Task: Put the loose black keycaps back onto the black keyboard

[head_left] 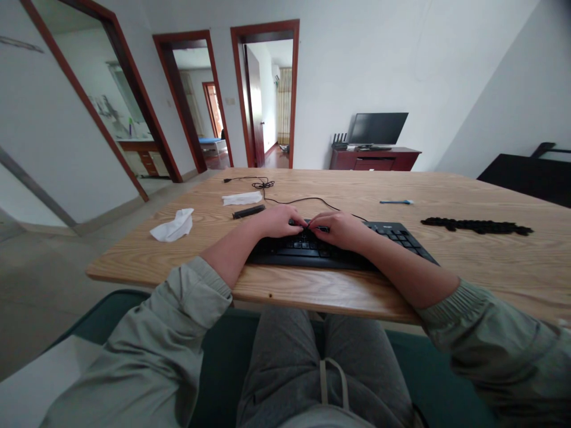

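A black keyboard (pixel 392 233) lies on the wooden table (pixel 468 261) near its front edge, its cable running off to the back left. My left hand (pixel 277 221) rests on the keyboard's upper middle with its fingers curled down. My right hand (pixel 339 229) sits just beside it, also curled. The fingertips of both hands meet over the top row of keys. Whatever is pinched between them is hidden.
A row of loose black keycaps (pixel 477 226) lies to the right, a small blue tool (pixel 395 202) behind. At the left lie a crumpled tissue (pixel 173 226), a folded tissue (pixel 242 198) and a black bar (pixel 248 211). A monitor (pixel 377 128) stands on a far cabinet.
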A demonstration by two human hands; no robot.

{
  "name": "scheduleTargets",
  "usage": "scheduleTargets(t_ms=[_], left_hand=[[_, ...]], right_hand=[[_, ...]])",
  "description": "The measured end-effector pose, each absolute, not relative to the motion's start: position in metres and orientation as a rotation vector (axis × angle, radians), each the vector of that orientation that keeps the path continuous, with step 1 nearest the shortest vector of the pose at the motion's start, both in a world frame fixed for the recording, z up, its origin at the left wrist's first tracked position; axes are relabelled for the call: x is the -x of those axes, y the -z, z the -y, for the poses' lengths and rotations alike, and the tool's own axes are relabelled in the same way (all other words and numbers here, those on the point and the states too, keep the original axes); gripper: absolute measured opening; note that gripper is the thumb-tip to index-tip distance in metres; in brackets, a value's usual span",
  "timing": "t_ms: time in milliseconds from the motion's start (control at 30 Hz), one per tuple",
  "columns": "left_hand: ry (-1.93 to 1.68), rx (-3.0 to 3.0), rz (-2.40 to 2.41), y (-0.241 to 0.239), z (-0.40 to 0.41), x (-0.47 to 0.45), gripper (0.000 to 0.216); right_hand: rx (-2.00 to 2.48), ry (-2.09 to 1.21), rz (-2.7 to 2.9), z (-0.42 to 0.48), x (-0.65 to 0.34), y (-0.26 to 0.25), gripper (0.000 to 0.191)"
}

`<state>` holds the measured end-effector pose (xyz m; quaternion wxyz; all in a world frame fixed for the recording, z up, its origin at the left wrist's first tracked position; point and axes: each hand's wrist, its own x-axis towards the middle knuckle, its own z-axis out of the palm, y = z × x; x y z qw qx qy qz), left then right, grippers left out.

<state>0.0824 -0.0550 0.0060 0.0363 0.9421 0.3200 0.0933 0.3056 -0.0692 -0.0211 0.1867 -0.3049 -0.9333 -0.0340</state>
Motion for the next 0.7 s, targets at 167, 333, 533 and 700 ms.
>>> scheduleTargets(t_ms=[167,333,533,700], left_hand=[[-0.272,-2.914,-0.946,-0.006,0.056,-0.083,0.033],[-0.257,-2.968,-0.951,-0.005,0.057,-0.083,0.033],[-0.200,-3.142,-0.952,-0.006,0.062,-0.090,0.030],[-0.242,-3.223,-0.996,0.000,0.065,-0.097,0.028]], right_hand=[[0.906,0.184,2.648,0.073,-0.303,0.018,0.029],[0.890,0.182,2.676,0.072,-0.303,0.017,0.029],[0.956,0.146,2.657,0.069,-0.308,0.021,0.032],[0.851,0.224,2.711,0.073,-0.303,0.025,0.033]])
